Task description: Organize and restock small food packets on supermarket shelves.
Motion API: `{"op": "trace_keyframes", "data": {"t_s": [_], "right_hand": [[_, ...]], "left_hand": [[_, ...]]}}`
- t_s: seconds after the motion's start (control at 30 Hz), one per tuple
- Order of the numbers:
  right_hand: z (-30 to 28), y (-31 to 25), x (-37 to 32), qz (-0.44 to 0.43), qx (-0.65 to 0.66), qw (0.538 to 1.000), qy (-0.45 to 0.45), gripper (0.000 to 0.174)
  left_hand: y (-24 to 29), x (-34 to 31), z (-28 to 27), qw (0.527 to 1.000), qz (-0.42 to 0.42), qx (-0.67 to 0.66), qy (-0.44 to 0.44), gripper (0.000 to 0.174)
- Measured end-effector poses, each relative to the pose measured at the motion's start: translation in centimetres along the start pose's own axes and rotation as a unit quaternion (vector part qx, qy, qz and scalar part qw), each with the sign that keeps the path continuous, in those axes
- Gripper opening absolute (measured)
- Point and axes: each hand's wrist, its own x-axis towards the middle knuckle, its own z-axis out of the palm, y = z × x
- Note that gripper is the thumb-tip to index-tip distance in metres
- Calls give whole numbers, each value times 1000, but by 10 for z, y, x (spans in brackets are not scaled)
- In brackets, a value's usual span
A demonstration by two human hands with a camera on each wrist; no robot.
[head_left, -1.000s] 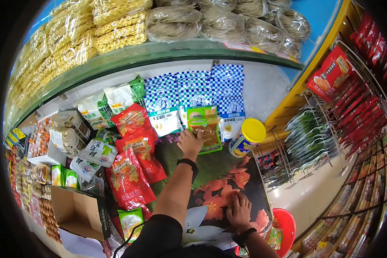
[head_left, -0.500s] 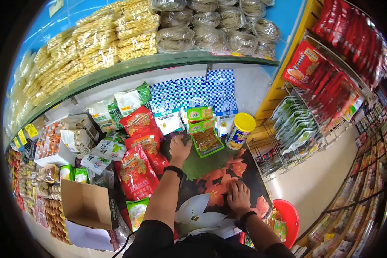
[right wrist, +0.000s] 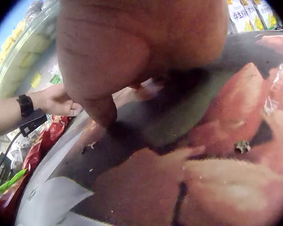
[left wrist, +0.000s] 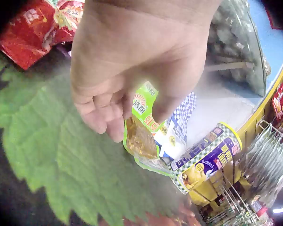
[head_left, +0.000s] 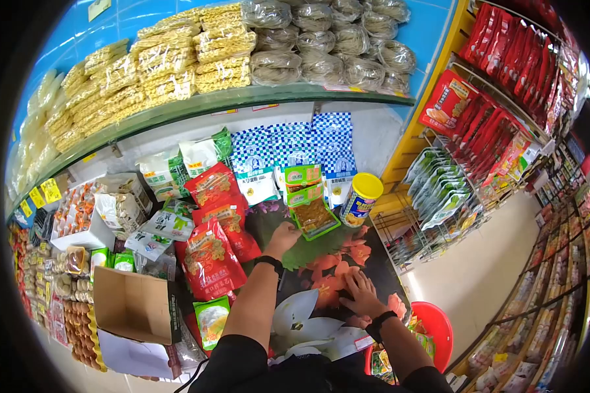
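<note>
My left hand [head_left: 283, 240] is at the left edge of a green-edged packet of brown food [head_left: 313, 219], fingers loosely bent. In the left wrist view, the thumb of that hand [left wrist: 141, 56] stands apart from the bent fingers, and the packet [left wrist: 141, 139] shows beyond them; whether they touch it I cannot tell. Another green packet [head_left: 301, 174] stands behind, against blue-checked bags [head_left: 275, 150]. To the right is a can with a yellow lid [head_left: 362, 200]. My right hand [head_left: 362, 293] rests on the flower-patterned tabletop [head_left: 318, 252], fingers spread, holding nothing.
Red bags [head_left: 210, 259] and white-green bags [head_left: 170, 223] lie on the left, near an open cardboard box [head_left: 134, 304]. A red basket [head_left: 440, 327] stands below the table's right edge. Noodle packs [head_left: 226, 52] fill the glass shelf above; racks stand on the right.
My left hand has come off the green packet, moved left, then swung back to its edge with the fingers more bent. The brown-food packet lies lower and nearer, exposing the one behind. My head view has shifted.
</note>
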Motion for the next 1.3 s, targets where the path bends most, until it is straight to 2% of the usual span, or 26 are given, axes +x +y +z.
{"op": "trace_keyframes", "data": {"t_s": [0.03, 0.07, 0.17, 0.27, 0.37, 0.4, 0.53, 0.63, 0.83, 1.23, 1.3], "right_hand": [[1, 1, -1, -1, -4, 1000, 0, 92], [3, 2, -2, -2, -7, 1000, 0, 93], [3, 1, 0, 4, -17, 1000, -2, 94], [2, -3, -2, 7, -10, 1000, 7, 94], [-2, -3, 0, 7, -10, 1000, 8, 93], [-2, -4, -1, 8, -12, 1000, 5, 93], [-4, -3, 2, 6, -24, 1000, -6, 93], [-9, -3, 5, -6, -33, 999, -13, 92], [-12, -6, 5, -12, -22, 1000, -2, 90], [-12, -5, 4, -4, -29, 1000, -10, 90], [-12, -5, 4, -5, -30, 1000, -8, 91]], "left_hand": [[5, 5, 7, 1000, -6, 20, 2, 52], [8, 11, 11, 995, -7, 95, -4, 57], [31, 9, 20, 978, 7, 197, 64, 59], [50, 11, 23, 969, -4, 222, 112, 56], [33, 32, 29, 963, 20, 231, 140, 49], [32, 34, 28, 962, 35, 225, 152, 42], [36, 48, 17, 958, 55, 207, 190, 35], [43, 55, 10, 960, 50, 211, 180, 33], [38, 61, 11, 967, 54, 179, 174, 36], [49, 53, 4, 974, 0, 166, 157, 49], [42, 58, 8, 971, 22, 157, 176, 50]]}}
